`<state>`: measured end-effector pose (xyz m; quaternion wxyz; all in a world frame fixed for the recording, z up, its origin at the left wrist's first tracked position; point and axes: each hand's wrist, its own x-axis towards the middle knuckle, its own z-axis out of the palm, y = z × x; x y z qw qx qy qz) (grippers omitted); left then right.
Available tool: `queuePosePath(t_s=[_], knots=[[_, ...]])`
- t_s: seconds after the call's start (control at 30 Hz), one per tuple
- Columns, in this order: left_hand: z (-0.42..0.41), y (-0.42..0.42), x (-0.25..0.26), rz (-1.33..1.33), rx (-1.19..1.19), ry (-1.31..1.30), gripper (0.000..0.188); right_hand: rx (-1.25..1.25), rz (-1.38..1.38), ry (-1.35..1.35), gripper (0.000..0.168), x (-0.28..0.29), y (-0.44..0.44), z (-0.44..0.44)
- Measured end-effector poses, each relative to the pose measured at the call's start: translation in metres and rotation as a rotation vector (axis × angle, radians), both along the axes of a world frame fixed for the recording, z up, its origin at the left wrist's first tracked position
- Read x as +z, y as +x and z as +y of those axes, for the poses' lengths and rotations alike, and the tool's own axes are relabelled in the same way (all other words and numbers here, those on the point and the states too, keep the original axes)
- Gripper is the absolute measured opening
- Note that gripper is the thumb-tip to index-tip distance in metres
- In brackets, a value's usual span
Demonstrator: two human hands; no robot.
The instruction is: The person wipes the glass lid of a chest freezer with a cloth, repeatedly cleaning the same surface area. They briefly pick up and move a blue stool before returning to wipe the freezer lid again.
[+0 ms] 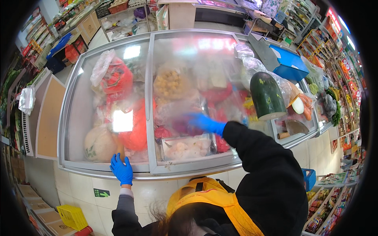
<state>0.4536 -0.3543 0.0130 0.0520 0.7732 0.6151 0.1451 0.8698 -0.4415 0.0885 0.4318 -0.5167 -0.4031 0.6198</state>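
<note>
A glass-topped chest freezer with a metal frame [150, 103] stands before me, its sliding panes fogged. My left hand [121, 171], in a blue glove, rests with fingers apart on the front rim, its fingertips on the left pane. My right hand [203, 121], also blue-gloved, is over the middle pane and blurred. A purplish blur lies by its fingers; whether it holds a cloth there I cannot tell. Under the glass show red plastic bags [134, 132], a bag of yellowish balls [169, 84], a large pale round item [100, 144] and a tray of pale food [187, 147].
On the freezer's right end lie a cut winter melon [267, 97], bagged produce [307, 106], a brown cardboard roll [283, 135] and a blue box [291, 63]. A yellow crate [71, 217] sits on the floor at lower left. Snack shelves [327, 206] line the right.
</note>
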Motion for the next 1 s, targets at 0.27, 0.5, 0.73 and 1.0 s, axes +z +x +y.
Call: queuePosePath(t_s=[0.27,0.5,0.73,1.0], knots=[[-0.003,0.001,-0.001,-0.007,-0.008,0.034,0.044,0.093,-1.66,0.195,0.068,-0.054,0.078,0.027],[-0.005,0.001,0.015,-0.031,0.016,-0.053,0.049,0.031,-1.827,0.321,0.064,-0.065,0.141,0.223],[-0.005,-0.014,-0.002,-0.015,-0.024,-0.018,0.048,0.052,-1.676,0.602,0.062,-0.075,0.031,0.261],[0.003,-0.003,-0.004,0.03,-0.076,0.041,0.05,0.173,-1.296,0.961,0.032,-0.077,-0.062,0.022]])
